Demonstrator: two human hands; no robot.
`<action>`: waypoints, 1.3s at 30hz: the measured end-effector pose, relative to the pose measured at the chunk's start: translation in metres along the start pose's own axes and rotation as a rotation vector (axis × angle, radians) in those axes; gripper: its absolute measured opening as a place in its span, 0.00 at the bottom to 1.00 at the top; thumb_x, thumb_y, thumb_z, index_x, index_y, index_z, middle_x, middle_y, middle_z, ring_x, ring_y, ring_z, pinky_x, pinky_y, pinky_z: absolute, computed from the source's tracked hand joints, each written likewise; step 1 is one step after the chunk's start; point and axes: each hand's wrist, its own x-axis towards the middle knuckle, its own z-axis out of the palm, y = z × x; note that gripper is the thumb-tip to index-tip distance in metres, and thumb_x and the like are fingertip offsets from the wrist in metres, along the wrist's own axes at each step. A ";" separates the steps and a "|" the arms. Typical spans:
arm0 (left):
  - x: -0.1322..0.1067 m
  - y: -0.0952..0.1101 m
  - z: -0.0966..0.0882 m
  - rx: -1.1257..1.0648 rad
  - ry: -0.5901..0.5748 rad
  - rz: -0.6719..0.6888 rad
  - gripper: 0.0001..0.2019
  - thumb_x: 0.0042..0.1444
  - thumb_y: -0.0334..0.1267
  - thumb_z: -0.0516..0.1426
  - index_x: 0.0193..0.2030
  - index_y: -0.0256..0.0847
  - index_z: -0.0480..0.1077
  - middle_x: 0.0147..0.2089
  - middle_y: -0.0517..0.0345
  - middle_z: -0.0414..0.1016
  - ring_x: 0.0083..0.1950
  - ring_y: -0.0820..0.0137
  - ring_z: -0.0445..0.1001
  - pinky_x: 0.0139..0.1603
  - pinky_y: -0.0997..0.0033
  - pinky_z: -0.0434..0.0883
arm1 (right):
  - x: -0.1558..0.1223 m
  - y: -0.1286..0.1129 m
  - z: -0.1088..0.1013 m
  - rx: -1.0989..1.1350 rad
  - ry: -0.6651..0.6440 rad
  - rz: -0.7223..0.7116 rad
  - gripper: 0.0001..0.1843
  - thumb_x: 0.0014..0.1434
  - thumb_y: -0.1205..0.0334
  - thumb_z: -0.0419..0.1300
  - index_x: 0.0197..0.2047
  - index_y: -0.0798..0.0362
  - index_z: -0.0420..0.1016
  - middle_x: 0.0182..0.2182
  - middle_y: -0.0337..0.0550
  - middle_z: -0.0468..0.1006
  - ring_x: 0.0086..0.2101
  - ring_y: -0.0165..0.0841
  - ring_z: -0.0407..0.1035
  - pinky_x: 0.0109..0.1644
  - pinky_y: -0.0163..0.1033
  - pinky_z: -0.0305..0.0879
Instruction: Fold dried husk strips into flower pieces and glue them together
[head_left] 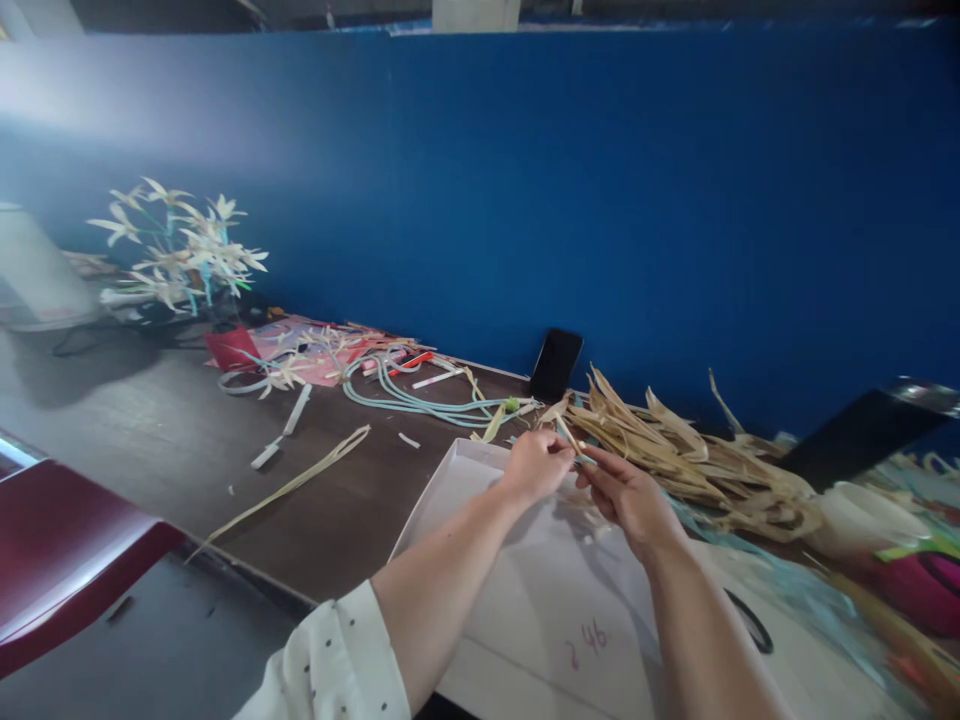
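My left hand (534, 465) and my right hand (628, 497) meet above a shallow white box (480, 520) on the dark table. Both pinch a thin dried straw strip with a pale blue wire (570, 442) between the fingertips. The fingers of each hand are closed round it. Just behind the hands lies a pile of dried straw leaves (690, 455).
A black phone (556, 364) leans on the blue wall. Pale blue tubing (420, 395), loose straw strips (300, 480) and red paper (300, 350) lie to the left, with a bunch of straw flowers (180, 250) behind. A red chair (60, 550) stands at lower left. Bowls (862, 515) sit at right.
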 end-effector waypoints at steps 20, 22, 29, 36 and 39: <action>0.000 -0.011 0.005 0.206 -0.005 0.096 0.11 0.52 0.42 0.53 0.30 0.40 0.74 0.30 0.58 0.76 0.32 0.72 0.69 0.32 0.75 0.62 | 0.003 -0.016 -0.024 -0.170 1.021 -0.646 0.26 0.54 0.51 0.57 0.53 0.56 0.72 0.36 0.51 0.78 0.24 0.31 0.68 0.30 0.39 0.69; -0.001 -0.012 0.005 0.216 -0.014 0.098 0.11 0.52 0.42 0.53 0.30 0.41 0.74 0.31 0.58 0.76 0.33 0.71 0.70 0.33 0.75 0.63 | 0.002 -0.016 -0.026 -0.164 1.007 -0.631 0.27 0.54 0.50 0.56 0.54 0.55 0.71 0.37 0.51 0.78 0.25 0.31 0.69 0.31 0.40 0.69; 0.002 -0.017 0.005 0.238 -0.011 0.065 0.10 0.52 0.40 0.53 0.31 0.41 0.74 0.32 0.57 0.77 0.34 0.70 0.71 0.35 0.74 0.63 | 0.002 -0.012 -0.031 -0.345 0.875 -0.566 0.25 0.56 0.51 0.55 0.52 0.56 0.73 0.37 0.50 0.79 0.32 0.37 0.73 0.39 0.42 0.69; 0.001 -0.014 0.004 0.252 -0.006 0.066 0.09 0.52 0.38 0.53 0.30 0.39 0.74 0.31 0.57 0.76 0.33 0.71 0.70 0.34 0.74 0.63 | 0.010 0.003 -0.041 -0.949 0.578 -0.367 0.15 0.56 0.55 0.54 0.45 0.42 0.78 0.42 0.40 0.79 0.40 0.39 0.72 0.40 0.41 0.64; 0.000 -0.014 0.003 0.253 0.007 0.083 0.10 0.53 0.40 0.53 0.32 0.40 0.74 0.32 0.57 0.76 0.34 0.70 0.71 0.36 0.74 0.63 | 0.012 0.005 -0.041 -1.079 0.468 -0.305 0.15 0.56 0.56 0.54 0.44 0.41 0.78 0.40 0.41 0.79 0.39 0.39 0.72 0.40 0.41 0.63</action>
